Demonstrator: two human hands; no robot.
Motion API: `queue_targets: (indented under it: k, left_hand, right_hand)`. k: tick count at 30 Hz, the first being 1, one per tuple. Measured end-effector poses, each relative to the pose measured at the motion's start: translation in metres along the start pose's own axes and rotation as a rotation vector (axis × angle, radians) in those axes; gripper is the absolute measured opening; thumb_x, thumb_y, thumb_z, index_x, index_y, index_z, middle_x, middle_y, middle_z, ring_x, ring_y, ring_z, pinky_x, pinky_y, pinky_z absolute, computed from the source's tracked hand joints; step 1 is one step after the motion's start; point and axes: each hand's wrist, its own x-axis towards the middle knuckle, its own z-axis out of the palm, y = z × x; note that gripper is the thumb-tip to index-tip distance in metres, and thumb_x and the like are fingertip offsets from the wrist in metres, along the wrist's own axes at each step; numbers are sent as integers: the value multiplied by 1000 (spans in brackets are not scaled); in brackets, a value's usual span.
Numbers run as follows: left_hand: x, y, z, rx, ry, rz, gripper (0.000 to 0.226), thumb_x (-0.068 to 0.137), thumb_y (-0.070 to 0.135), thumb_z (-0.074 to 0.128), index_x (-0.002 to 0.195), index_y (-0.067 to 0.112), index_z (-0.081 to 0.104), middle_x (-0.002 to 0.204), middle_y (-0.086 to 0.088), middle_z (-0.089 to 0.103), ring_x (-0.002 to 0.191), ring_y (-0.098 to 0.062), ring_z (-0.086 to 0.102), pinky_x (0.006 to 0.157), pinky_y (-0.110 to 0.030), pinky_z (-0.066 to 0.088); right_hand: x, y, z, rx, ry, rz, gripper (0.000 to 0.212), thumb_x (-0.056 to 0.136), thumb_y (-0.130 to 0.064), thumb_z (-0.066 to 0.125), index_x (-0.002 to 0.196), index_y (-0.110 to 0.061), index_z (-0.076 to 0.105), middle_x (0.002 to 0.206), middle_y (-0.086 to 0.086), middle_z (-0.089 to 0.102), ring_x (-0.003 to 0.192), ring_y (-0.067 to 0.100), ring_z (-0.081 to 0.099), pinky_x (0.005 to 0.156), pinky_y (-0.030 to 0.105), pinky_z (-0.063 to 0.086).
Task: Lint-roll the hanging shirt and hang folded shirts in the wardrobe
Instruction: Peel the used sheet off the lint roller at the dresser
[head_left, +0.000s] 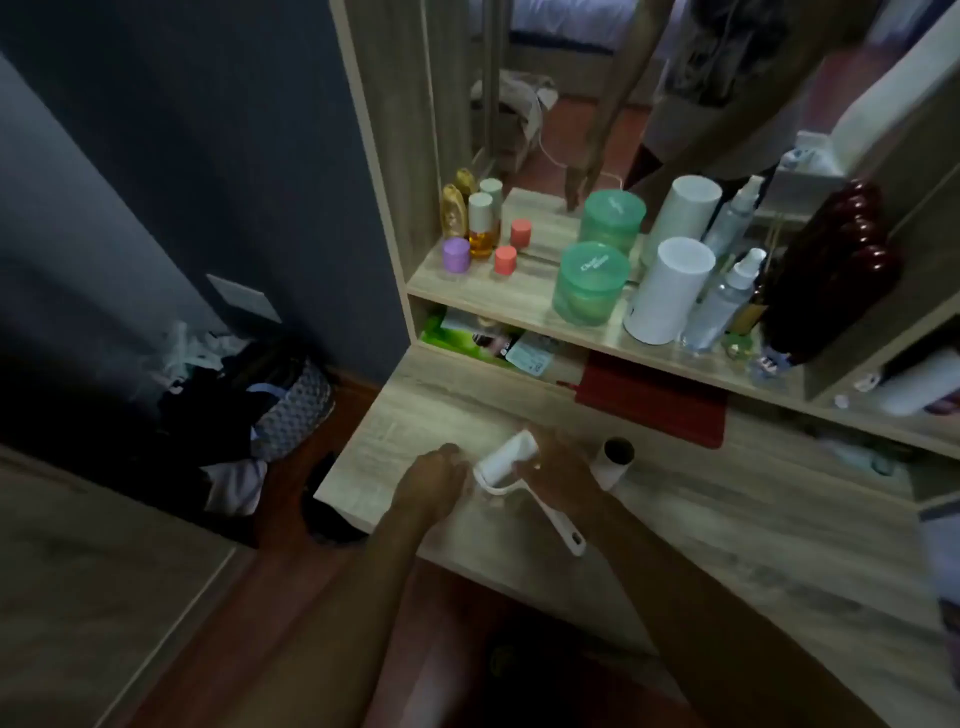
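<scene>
A white lint roller (511, 457) lies over the wooden dressing table (727, 530), its handle pointing toward me. My right hand (558, 465) is closed around the roll end. My left hand (434, 480) sits just left of the roll, fingertips pinched at its near edge; what they hold is too blurred to tell. A spare roll with a dark hollow core (615, 460) lies right behind my right hand. No shirt or wardrobe rail is in view.
A shelf (524, 301) above the table carries small bottles, a green tub (589, 283), a white cylinder (667, 288) and a spray bottle (727, 296) before a mirror. A red folder (654, 397) lies under it. A laundry basket (291, 405) with clothes stands on the floor left.
</scene>
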Motion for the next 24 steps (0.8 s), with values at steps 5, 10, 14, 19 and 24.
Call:
queue_targets:
  k: [5,10,14,19,24]
  left_hand:
    - [8,2,25,-159,-44,-93,40,99,32,39,127,9,54,120,-14,64,109,-30,59,89,-34,45]
    - [15,3,30,-320,34,-154,35,99,31,42,119,6,58,114,-13,66,106,-30,60,82,-29,41]
    - [23,7,4,-533,132,-134,35,97,34,49,122,10,54,113,-13,66,99,-29,64,85,-38,52]
    - [38,18,-40,-825,145,-56,28,95,26,56,120,14,58,114,-14,62,94,-26,65,77,-38,57]
    - [40,27,-77,-867,16,56,27,96,21,54,121,13,59,105,-9,62,84,-22,65,76,-39,57]
  right_hand:
    - [14,3,13,170,-47,124,59,87,-20,62,142,-17,40,142,15,45,128,29,45,99,34,39]
    - [24,-3,17,362,21,186,45,88,-11,59,132,-17,51,126,9,59,116,27,56,95,32,44]
    - [28,-12,17,623,138,193,51,85,-2,64,133,-12,50,130,13,56,113,27,56,94,40,48]
    - [45,-29,3,585,139,164,60,75,-17,79,129,-13,53,120,11,61,103,29,62,85,53,54]
    - [48,-53,-14,413,62,147,62,52,-38,85,98,-19,48,98,6,58,91,30,63,75,53,55]
